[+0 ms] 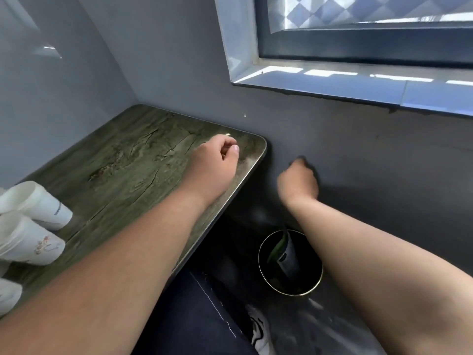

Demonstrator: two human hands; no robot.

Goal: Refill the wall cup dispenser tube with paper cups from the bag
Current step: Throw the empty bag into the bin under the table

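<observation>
Several white paper cups (38, 206) lie on their sides at the left edge of the wood-grain table (122, 160); one has a small flower print (30, 244). My left hand (215, 162) hovers over the table's far right corner with its fingers curled in and nothing visible in them. My right hand (298, 183) is blurred, off the table's right edge near the dark wall and above a round bin; its fingers look curled. No dispenser tube or bag is in view.
A round black bin (263, 272) with a metal rim stands on the floor right of the table and holds a dark packet (288, 257). A window sill (358, 85) juts out above. My legs in dark trousers (194, 316) and a white shoe (258, 329) are below.
</observation>
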